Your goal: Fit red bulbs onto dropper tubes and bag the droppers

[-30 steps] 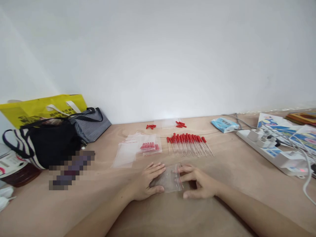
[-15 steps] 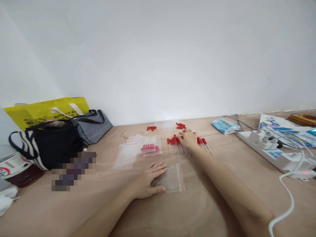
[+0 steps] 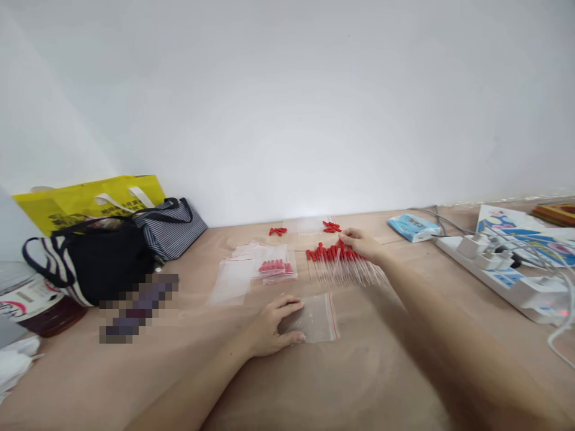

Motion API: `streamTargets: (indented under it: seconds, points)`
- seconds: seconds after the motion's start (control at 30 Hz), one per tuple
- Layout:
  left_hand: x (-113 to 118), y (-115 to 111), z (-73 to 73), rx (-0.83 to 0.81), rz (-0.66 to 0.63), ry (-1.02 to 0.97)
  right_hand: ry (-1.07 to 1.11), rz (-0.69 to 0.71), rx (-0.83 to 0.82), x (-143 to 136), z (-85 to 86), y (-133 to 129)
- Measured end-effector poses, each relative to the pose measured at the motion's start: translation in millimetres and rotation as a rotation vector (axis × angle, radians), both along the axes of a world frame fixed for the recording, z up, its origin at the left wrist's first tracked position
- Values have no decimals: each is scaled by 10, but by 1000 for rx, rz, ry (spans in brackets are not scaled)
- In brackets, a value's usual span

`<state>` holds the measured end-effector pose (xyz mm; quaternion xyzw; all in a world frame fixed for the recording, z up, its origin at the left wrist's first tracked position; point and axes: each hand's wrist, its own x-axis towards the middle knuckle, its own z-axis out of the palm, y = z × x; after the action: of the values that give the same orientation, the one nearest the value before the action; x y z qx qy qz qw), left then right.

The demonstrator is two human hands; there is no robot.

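Observation:
My left hand (image 3: 276, 326) rests on the table with its fingers apart, at the left side of a clear zip bag (image 3: 320, 318) with a red stripe. My right hand (image 3: 362, 244) is pinched on a red-capped dropper (image 3: 342, 240) at the top of a row of similar red-capped droppers (image 3: 330, 254), their thin clear stems pointing toward me. Left of the row, clear bags (image 3: 232, 278) overlap, and a filled bag (image 3: 275, 267) shows several red caps inside.
Small red pieces lie in two groups (image 3: 277, 231) near the wall. A blue packet (image 3: 413, 227), a white power strip (image 3: 503, 278) with cables and printed papers are at the right. Black bag (image 3: 103, 263), striped bag (image 3: 173, 230), yellow bag (image 3: 81, 203) and a jar (image 3: 40, 305) stand left.
My right hand has moved slightly right along the droppers, and its fingers have closed on one cap. My left hand stays by the bag, its fingers a little more bent.

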<state>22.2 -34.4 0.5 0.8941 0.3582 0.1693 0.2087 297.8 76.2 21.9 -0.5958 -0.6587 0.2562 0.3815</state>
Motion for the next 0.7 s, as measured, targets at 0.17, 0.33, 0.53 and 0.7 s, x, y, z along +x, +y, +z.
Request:
streamTargets:
  seconds: [0.17,0.33,0.53,0.7]
  points:
    - [67,76,-25,-1,66,49,635,-28,22,162,-231,-527]
    - [106,91,4,6,62,38,889,-84,-48,25,-474,-877]
    - [148,81,5,106,86,-14,893,49,-161,-182,-496,-1038]
    - [64,114,55,50,-7,27,507,208,-107,-185,-519,-1113]
